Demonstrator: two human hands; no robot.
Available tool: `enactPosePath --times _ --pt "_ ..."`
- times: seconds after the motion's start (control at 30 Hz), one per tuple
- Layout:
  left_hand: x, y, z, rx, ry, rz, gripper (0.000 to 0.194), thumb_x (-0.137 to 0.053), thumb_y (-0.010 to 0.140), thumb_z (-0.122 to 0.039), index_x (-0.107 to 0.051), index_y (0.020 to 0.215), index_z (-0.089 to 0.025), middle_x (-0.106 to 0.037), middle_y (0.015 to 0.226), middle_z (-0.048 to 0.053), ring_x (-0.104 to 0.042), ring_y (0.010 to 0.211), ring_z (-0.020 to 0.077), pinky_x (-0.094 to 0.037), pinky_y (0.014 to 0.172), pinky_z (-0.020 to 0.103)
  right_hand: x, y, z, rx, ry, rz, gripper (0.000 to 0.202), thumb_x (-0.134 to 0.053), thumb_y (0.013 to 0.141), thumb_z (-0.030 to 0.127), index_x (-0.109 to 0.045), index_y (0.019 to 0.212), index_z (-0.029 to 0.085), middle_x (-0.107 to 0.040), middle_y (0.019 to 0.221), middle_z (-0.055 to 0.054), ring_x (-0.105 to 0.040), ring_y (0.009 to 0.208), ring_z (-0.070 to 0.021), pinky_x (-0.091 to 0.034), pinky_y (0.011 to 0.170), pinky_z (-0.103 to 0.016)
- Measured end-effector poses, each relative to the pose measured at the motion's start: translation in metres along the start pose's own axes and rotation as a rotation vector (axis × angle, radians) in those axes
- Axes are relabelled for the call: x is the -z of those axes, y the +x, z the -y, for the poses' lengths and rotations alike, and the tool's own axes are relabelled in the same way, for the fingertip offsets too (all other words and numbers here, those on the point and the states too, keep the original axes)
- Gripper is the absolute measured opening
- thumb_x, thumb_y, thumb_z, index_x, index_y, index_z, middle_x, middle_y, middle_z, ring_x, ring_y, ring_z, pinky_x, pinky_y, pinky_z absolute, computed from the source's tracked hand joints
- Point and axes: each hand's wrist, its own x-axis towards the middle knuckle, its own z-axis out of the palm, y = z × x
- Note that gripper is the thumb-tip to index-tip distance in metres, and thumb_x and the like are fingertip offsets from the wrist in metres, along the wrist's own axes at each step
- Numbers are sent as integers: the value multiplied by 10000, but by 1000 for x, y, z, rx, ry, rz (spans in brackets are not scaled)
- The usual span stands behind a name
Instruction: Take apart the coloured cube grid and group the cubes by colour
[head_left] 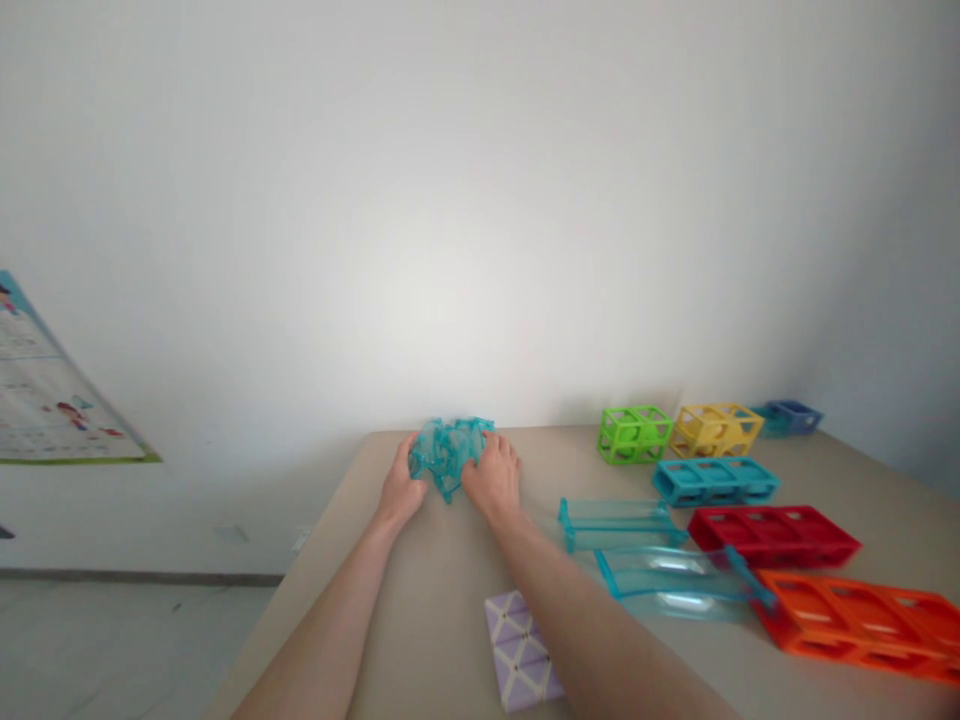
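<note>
At the far end of the table, a bunch of translucent teal plastic pieces sits jumbled together between my two hands. My left hand is curled around its left side, with the thumb toward me. From the right, my right hand presses in, thumb on the near side and fingers over the far side. How the pieces join, and some of the fingertips, are hidden or too blurred to make out.
To the right lie clear teal track-like pieces and frame blocks: green, yellow, teal, red, orange and blue. Purple patterned tiles lie by my right forearm. A wall stands behind.
</note>
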Motion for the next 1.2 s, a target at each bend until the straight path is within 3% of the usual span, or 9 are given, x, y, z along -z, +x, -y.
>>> enactPosePath --times 0.23,0.3,0.43,0.53,0.6,0.7,0.87,1.07,1.2 --pt "2 0 -1 -2 36 -18 700 -496 551 43 -564 1199 -213 -628 1238 70 -536 1214 264 -373 1087 448 23 -10 25 55 -194 106 491 -426 855 158 -438 1336 59 -438 1363 -270 -373 1297 -368 -292 1019 -539" --pt "2 0 0 3 54 -30 727 -473 528 65 -573 1199 -196 -620 1257 73 -515 1239 261 -345 1109 440 47 -15 33 123 -266 185 436 -445 855 188 -509 1276 93 -461 1349 -250 -361 1301 -384 -291 1012 -554" --pt "2 1 2 42 80 -44 767 -448 511 86 -575 1217 -185 -621 1275 61 -509 1256 262 -329 1121 423 119 -22 27 257 -440 419 319 -597 732 189 -661 1036 117 -614 1100 -215 -538 1092 -398 -394 911 -522" --pt "1 1 3 59 90 -40 808 -436 513 93 -553 1255 -204 -607 1304 49 -500 1273 251 -340 1118 410 161 -23 1 275 -555 579 585 -741 567 157 -641 1144 138 -634 1059 -204 -583 1020 -399 -459 822 -474" --pt "1 1 1 61 102 -41 815 -435 510 97 -550 1261 -199 -597 1318 62 -489 1286 253 -330 1125 417 173 -20 -18 231 -634 697 765 -811 455 145 -622 1196 148 -635 1099 -206 -594 1028 -400 -481 801 -443" --pt "1 0 -1 55 119 -54 783 -451 519 91 -565 1241 -189 -596 1312 76 -488 1286 261 -325 1130 428 170 -13 -35 146 -732 833 725 -813 455 137 -650 1161 147 -674 1074 -193 -607 1054 -388 -503 771 -401" --pt "4 1 0 45 131 -134 692 -495 585 35 -549 1239 -188 -593 1289 88 -497 1268 269 -342 1116 442 152 6 -38 83 -718 858 379 -789 520 114 -750 896 130 -733 930 -169 -692 901 -335 -526 674 -334" --pt "7 2 4 25 143 -188 582 -508 623 -20 -576 1169 -212 -634 1193 68 -556 1174 262 -430 1030 434 144 22 -40 44 -656 697 332 -797 522 79 -746 850 97 -724 933 -201 -696 889 -347 -539 677 -346" --pt "8 1 0 -26 175 -221 539 -510 633 -34 -594 1137 -208 -631 1168 72 -554 1155 272 -418 1030 464 144 19 -29 65 -583 476 247 -615 717 26 -705 943 71 -689 963 -244 -679 930 -358 -533 730 -408"
